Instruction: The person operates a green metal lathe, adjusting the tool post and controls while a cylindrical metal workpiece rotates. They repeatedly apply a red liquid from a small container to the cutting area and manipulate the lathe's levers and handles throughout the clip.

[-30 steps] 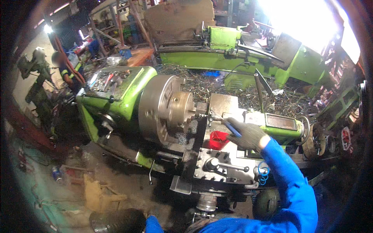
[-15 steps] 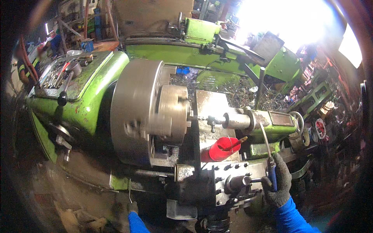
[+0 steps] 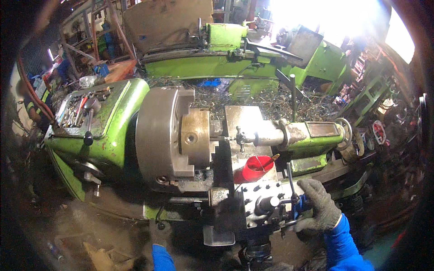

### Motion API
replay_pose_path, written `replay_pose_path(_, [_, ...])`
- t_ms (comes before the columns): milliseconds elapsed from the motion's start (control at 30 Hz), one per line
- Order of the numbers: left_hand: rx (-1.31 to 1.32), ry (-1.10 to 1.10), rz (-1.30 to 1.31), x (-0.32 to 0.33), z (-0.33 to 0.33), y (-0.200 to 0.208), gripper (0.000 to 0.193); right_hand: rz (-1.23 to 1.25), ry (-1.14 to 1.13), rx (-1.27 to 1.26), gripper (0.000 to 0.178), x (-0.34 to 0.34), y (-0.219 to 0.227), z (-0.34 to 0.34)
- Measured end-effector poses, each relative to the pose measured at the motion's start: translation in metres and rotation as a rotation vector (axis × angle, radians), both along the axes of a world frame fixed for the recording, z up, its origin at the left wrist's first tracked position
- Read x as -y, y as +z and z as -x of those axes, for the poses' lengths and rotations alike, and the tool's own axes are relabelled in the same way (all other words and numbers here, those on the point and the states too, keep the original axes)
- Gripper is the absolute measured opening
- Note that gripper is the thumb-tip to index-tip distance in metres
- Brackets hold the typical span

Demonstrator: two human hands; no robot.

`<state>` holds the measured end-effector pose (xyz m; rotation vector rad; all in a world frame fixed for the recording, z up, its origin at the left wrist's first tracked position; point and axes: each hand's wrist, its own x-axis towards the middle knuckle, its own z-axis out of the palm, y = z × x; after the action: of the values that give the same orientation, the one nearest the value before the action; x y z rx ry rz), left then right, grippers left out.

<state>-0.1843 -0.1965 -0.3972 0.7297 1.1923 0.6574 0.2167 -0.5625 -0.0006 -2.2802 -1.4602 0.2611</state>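
My right hand (image 3: 318, 205), in a grey glove with a blue sleeve, is closed around a blue-handled tool (image 3: 296, 208) whose thin metal rod (image 3: 290, 180) points upward. It rests beside the grey tool post block (image 3: 264, 201) of a green lathe (image 3: 113, 122). My left hand (image 3: 158, 231), in a dark glove, is low under the lathe's front, and its grip is hidden in shadow. The big steel chuck (image 3: 162, 135) holds a round brass-coloured workpiece (image 3: 195, 137). A red cup (image 3: 257, 169) sits behind the tool post.
The tailstock (image 3: 312, 133) with its handwheel (image 3: 346, 131) points at the chuck. Metal swarf (image 3: 271, 97) covers the bed behind it. Loose tools lie in a tray (image 3: 77, 108) on the headstock. A second green lathe (image 3: 226, 49) stands at the back. Another person (image 3: 27, 106) is at far left.
My right hand came down from the tailstock to the tool post, carrying the blue-handled tool. The view then pulled back slightly from the chuck.
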Motion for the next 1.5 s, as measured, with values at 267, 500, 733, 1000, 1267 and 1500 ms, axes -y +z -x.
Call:
replay_pose_path(267, [0.012,0.211,0.144,0.001,-0.006,0.014,0.057,-0.245,-0.131,-0.087,0.114,0.006,-0.003,-0.014])
replay_pose_path(500, [-0.028,0.213,0.227,-0.007,-0.008,-0.025,0.048,-0.210,-0.073,-0.019,0.105,0.002,0.000,-0.018])
replay_pose_path(733, [-0.087,0.247,0.150,-0.006,-0.013,-0.011,0.048,-0.243,-0.052,-0.030,0.099,0.000,0.002,-0.018])
replay_pose_path(1000, [-0.148,0.251,0.103,-0.009,-0.012,-0.014,0.039,-0.417,-0.073,-0.192,0.081,0.004,-0.018,-0.033])
replay_pose_path(1267, [-0.991,-0.381,-0.358,0.004,-0.019,0.012,0.049,-0.273,-0.330,-0.424,0.057,-0.052,-0.035,-0.093])
replay_pose_path(1500, [-1.418,-0.577,-0.911,0.078,-0.005,-0.043,0.061,0.054,-0.153,-0.122,0.052,-0.111,-0.066,-0.123])
